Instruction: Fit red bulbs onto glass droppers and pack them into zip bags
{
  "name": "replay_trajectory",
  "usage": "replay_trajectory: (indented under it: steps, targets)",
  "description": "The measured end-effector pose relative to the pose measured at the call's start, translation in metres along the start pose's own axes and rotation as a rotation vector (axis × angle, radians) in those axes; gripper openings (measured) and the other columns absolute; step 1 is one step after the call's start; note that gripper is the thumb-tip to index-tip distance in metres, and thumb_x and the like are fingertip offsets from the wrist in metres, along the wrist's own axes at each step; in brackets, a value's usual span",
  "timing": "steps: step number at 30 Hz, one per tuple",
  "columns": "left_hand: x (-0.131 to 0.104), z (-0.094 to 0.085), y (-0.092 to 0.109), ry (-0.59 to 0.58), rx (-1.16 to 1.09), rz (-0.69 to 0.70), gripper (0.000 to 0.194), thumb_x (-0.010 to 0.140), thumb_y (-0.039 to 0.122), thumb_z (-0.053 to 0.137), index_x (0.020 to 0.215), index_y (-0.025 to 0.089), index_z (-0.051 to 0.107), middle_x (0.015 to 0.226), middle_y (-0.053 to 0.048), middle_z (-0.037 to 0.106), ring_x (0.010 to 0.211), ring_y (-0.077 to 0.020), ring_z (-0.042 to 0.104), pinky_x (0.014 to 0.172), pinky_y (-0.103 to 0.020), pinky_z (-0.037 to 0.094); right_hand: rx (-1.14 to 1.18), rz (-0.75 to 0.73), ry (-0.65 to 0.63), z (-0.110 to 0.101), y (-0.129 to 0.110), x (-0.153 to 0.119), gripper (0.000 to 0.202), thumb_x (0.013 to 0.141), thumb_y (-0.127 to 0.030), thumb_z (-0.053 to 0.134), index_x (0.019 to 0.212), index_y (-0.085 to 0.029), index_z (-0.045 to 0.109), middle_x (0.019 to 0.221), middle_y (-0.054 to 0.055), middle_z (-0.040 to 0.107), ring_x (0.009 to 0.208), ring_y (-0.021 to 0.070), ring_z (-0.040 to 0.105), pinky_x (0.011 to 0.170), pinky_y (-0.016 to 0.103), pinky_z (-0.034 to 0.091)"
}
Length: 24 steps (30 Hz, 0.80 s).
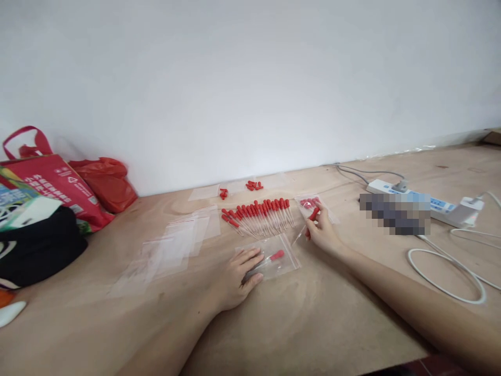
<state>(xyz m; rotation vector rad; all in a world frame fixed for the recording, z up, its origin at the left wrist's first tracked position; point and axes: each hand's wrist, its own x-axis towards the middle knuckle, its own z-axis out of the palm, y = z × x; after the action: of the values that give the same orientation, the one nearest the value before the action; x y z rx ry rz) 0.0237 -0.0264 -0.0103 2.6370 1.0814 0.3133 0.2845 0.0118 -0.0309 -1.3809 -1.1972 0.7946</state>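
My left hand (239, 277) lies on a clear zip bag (287, 261), fingers stretched and thumb apart. Inside that bag is a dropper with a red bulb (277, 255); its lower end is hidden by my fingers. My right hand (323, 230) pinches another dropper (314, 213) near its red bulb, its thin clear tip slanting down toward the bag's open-looking edge. Beyond my hands lies a fanned row of red-bulbed droppers (260, 210). Just behind my right hand, a clear bag with red bulbs (310, 202) rests on the table.
Several flat clear bags (178, 243) overlap at left. Bagged droppers (254, 185) lie near the wall. A red shopping bag (58, 183), a red plastic bag (107, 183) and a black cloth item (47, 250) stand far left. At right are a power strip (440, 203) and white cable (446, 300).
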Motion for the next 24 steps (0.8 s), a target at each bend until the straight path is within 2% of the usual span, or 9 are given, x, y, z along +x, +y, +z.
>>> replay_trajectory:
  steps: [4,10,14,20,22,24]
  targets:
    - [0.001,-0.001,0.001,0.000,0.000,-0.004,0.041,0.084,0.036,0.042,0.122,0.021,0.045,0.130,-0.006,0.043,0.121,-0.0194,0.037,0.103,-0.043,0.027,0.139,0.031,0.060,0.002,-0.001,-0.013,0.058,0.070,-0.025,0.045,0.121,-0.023,0.017,0.069,-0.006,0.042,0.043,0.0086,0.048,0.039,0.023,0.044]
    - [0.000,-0.005,0.005,-0.007,-0.013,-0.015,0.040,0.084,0.034,0.043,0.121,0.021,0.046,0.129,-0.006,0.044,0.120,-0.0198,0.038,0.102,-0.043,0.028,0.215,0.070,0.049,0.009,-0.006,-0.014,0.056,0.069,-0.029,0.048,0.117,-0.021,0.020,0.066,-0.008,0.041,0.041,0.0078,0.047,0.039,0.023,0.044]
    - [0.001,-0.004,0.004,-0.003,-0.015,-0.014,0.039,0.084,0.034,0.043,0.121,0.022,0.045,0.130,-0.005,0.043,0.120,-0.0194,0.038,0.102,-0.043,0.028,0.350,0.098,0.042,0.013,-0.008,-0.019,0.053,0.067,-0.033,0.054,0.108,-0.023,0.023,0.070,-0.007,0.043,0.047,0.0087,0.052,0.046,0.026,0.048]
    - [0.000,-0.003,0.003,0.016,-0.032,-0.007,0.046,0.083,0.034,0.044,0.127,0.023,0.035,0.129,-0.006,0.045,0.119,-0.0197,0.039,0.102,-0.043,0.027,0.475,0.167,-0.121,0.019,-0.012,-0.033,0.043,0.067,-0.045,0.055,0.093,-0.024,0.028,0.069,-0.006,0.049,0.055,0.0103,0.058,0.056,0.028,0.050]
    - [0.000,-0.002,0.003,0.024,-0.037,-0.011,0.050,0.083,0.033,0.044,0.130,0.022,0.031,0.128,-0.006,0.045,0.118,-0.0200,0.040,0.102,-0.043,0.028,0.463,0.174,-0.197,0.019,-0.013,-0.036,0.041,0.066,-0.048,0.055,0.089,-0.024,0.030,0.069,-0.006,0.052,0.051,0.0088,0.056,0.050,0.025,0.047]
    - [-0.001,-0.002,0.003,0.029,-0.038,-0.013,0.051,0.083,0.033,0.044,0.131,0.023,0.028,0.129,-0.006,0.044,0.118,-0.0204,0.040,0.102,-0.043,0.028,0.412,0.202,-0.304,0.019,-0.014,-0.037,0.040,0.065,-0.048,0.056,0.084,-0.022,0.033,0.063,-0.007,0.052,0.043,0.0070,0.052,0.039,0.019,0.039]
